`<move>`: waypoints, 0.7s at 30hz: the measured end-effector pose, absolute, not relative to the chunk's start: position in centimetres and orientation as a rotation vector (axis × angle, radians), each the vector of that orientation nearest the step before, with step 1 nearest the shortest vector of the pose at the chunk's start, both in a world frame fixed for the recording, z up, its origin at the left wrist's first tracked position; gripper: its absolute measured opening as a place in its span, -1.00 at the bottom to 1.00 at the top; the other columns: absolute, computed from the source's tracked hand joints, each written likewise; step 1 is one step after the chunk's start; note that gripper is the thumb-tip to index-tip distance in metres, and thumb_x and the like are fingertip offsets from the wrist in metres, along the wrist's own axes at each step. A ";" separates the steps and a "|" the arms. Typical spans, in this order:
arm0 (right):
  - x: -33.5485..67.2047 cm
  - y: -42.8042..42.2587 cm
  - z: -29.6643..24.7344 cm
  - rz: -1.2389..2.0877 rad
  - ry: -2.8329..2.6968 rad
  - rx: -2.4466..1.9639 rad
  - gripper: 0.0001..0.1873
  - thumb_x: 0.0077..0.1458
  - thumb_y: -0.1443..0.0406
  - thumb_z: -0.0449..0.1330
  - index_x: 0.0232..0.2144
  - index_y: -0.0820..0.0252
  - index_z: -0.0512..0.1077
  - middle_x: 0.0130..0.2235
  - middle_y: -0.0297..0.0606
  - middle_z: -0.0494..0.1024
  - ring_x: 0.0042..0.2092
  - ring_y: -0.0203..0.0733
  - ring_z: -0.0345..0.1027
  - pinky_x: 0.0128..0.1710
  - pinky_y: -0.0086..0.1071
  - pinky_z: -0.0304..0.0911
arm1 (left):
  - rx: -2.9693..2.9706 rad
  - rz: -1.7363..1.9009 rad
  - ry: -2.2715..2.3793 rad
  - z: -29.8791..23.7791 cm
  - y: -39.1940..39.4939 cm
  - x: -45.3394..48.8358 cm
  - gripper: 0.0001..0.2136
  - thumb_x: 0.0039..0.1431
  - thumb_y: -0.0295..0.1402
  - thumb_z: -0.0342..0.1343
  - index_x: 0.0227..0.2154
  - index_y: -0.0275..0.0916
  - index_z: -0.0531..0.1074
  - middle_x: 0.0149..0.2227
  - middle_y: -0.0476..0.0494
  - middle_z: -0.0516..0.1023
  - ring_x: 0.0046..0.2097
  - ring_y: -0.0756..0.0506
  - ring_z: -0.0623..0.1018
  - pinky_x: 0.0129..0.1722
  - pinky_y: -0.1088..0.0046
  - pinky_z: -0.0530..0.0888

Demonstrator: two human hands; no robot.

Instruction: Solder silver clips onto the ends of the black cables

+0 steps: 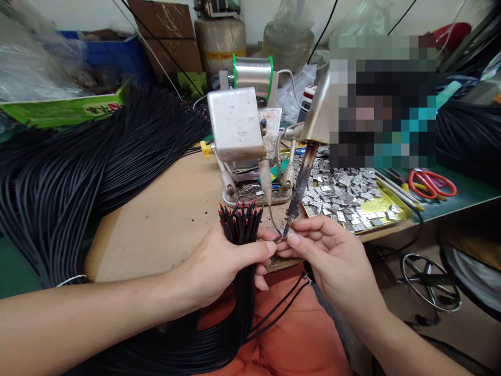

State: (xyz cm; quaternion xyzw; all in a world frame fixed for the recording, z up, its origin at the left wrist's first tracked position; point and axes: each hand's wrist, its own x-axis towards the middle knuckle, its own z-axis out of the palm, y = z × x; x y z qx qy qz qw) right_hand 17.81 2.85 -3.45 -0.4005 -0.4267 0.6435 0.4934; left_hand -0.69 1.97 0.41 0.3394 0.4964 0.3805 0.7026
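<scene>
My tabletop (pixel 156 224) carries a great sheaf of black cables (pixel 58 177) at the left of the frame and a gold tray of small metal tabs (pixel 336 196) at centre right. My left hand (pixel 223 261) is closed around a bundle of red-tipped black wires (pixel 240 224). My right hand (pixel 336 261) pinches one wire end (pixel 278 238) just beside a soldering iron (pixel 301 188). If my fingers slip, its tip could burn them.

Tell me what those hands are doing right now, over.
Left hand gripping red-tipped black wire bundle. Right hand pinching one wire end. Soldering iron tip alongside.
</scene>
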 end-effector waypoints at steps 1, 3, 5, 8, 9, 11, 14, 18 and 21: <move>17.8 2.8 -3.4 1.560 -1.034 -0.973 -0.78 0.11 0.29 0.41 -0.23 0.19 0.49 -0.36 -0.27 0.69 -0.31 -0.21 0.65 -0.23 -0.43 0.56 | 0.761 0.841 1.106 0.4 2.0 -0.7 -0.75 -0.01 -0.41 0.37 -0.27 -0.37 0.50 -0.54 0.00 0.49 -0.54 0.02 0.48 -0.54 0.41 0.61; 17.7 2.8 -3.4 1.558 -1.027 -0.975 -0.79 0.10 0.29 0.42 -0.23 0.19 0.49 -0.36 -0.28 0.69 -0.30 -0.21 0.65 -0.22 -0.43 0.56 | 0.766 0.837 1.113 0.5 2.0 -0.6 -0.75 0.00 -0.40 0.37 -0.27 -0.37 0.50 -0.54 0.00 0.48 -0.54 0.02 0.48 -0.55 0.42 0.61; 17.7 2.8 -3.3 1.555 -1.017 -0.975 -0.79 0.09 0.30 0.42 -0.23 0.19 0.50 -0.36 -0.29 0.68 -0.30 -0.21 0.65 -0.22 -0.44 0.56 | 0.765 0.839 1.120 0.5 2.1 -0.6 -0.74 0.00 -0.40 0.37 -0.26 -0.37 0.49 -0.54 0.01 0.48 -0.55 0.01 0.48 -0.56 0.42 0.60; 17.6 2.9 -3.3 1.553 -1.010 -0.976 -0.78 0.08 0.29 0.43 -0.24 0.19 0.50 -0.36 -0.28 0.68 -0.30 -0.21 0.65 -0.23 -0.44 0.56 | 0.763 0.838 1.120 0.5 2.1 -0.5 -0.74 -0.01 -0.40 0.37 -0.26 -0.37 0.49 -0.54 0.01 0.48 -0.54 0.01 0.48 -0.56 0.42 0.60; 17.6 2.9 -3.3 1.551 -1.009 -0.978 -0.77 0.08 0.29 0.43 -0.24 0.19 0.50 -0.37 -0.28 0.68 -0.30 -0.21 0.65 -0.23 -0.43 0.56 | 0.764 0.836 1.120 0.5 2.1 -0.5 -0.74 -0.01 -0.41 0.37 -0.27 -0.37 0.49 -0.54 0.01 0.48 -0.54 0.02 0.48 -0.55 0.42 0.60; 17.6 2.9 -3.2 1.548 -1.017 -0.991 -0.77 0.07 0.28 0.44 -0.24 0.19 0.49 -0.37 -0.27 0.68 -0.30 -0.20 0.65 -0.23 -0.43 0.56 | 0.769 0.831 1.123 0.6 2.1 -0.5 -0.76 -0.01 -0.42 0.36 -0.28 -0.36 0.49 -0.54 0.01 0.47 -0.54 0.02 0.48 -0.55 0.43 0.60; 17.6 2.8 -3.2 1.538 -1.024 -1.020 -0.75 0.06 0.27 0.44 -0.26 0.20 0.49 -0.37 -0.27 0.68 -0.31 -0.20 0.65 -0.25 -0.44 0.56 | 0.765 0.826 1.137 0.6 2.0 -0.6 -0.77 -0.01 -0.43 0.35 -0.28 -0.36 0.50 -0.55 0.01 0.47 -0.54 0.03 0.47 -0.56 0.44 0.60; 17.5 2.8 -3.1 1.534 -1.041 -1.026 -0.75 0.06 0.26 0.44 -0.26 0.20 0.49 -0.38 -0.27 0.67 -0.32 -0.20 0.65 -0.26 -0.45 0.55 | 0.770 0.825 1.139 0.7 2.0 -0.6 -0.78 -0.01 -0.43 0.35 -0.29 -0.36 0.50 -0.53 -0.01 0.49 -0.54 0.02 0.48 -0.55 0.43 0.60; 17.5 2.7 -3.0 1.527 -1.040 -1.037 -0.75 0.06 0.26 0.44 -0.25 0.20 0.48 -0.38 -0.27 0.66 -0.32 -0.20 0.64 -0.26 -0.44 0.55 | 0.779 0.825 1.144 0.7 2.0 -0.6 -0.77 -0.02 -0.42 0.36 -0.29 -0.36 0.50 -0.54 -0.01 0.49 -0.54 0.02 0.47 -0.55 0.43 0.59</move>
